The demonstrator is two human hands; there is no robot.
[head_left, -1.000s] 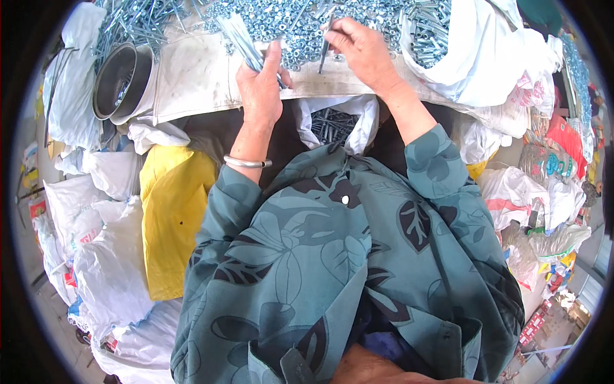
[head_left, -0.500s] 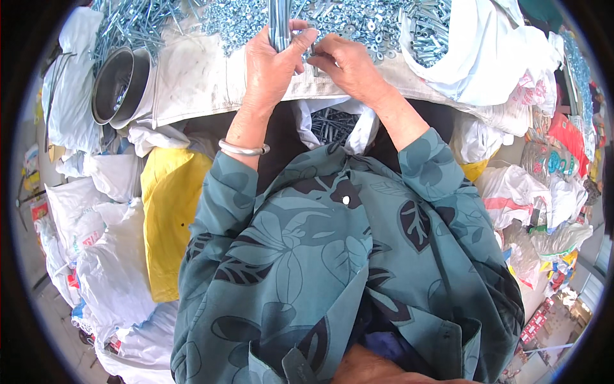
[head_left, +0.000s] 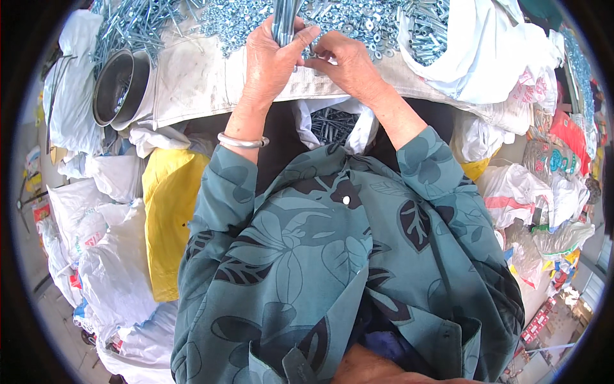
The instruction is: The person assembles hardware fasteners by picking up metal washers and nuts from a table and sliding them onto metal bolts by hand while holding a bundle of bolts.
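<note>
Upright in my left hand [head_left: 267,66] is a bundle of long, shiny metal bolts [head_left: 285,23], with the fingers wrapped round it and its upper end cut off by the picture's edge. Close by on the right, my right hand [head_left: 350,66] is closed, thumb and fingers pinched beside the left thumb tip. A small metal piece shows between the two hands, too small to name. Behind them, a spread of washers and nuts [head_left: 240,25] covers the cloth-topped table [head_left: 198,80].
Long bolts [head_left: 131,32] lie piled at the far left, above two nested dark bowls [head_left: 114,86]. Metal sleeves [head_left: 432,38] sit by a white plastic sheet [head_left: 489,57] at right. A white bag [head_left: 306,121] of dark screws stands below the table edge. A yellow bag [head_left: 167,224] lies left.
My left hand and the bundle have shifted slightly to the right, and the bundle leans a little more. My right hand stays nearly in place, its fingers still pinched.
</note>
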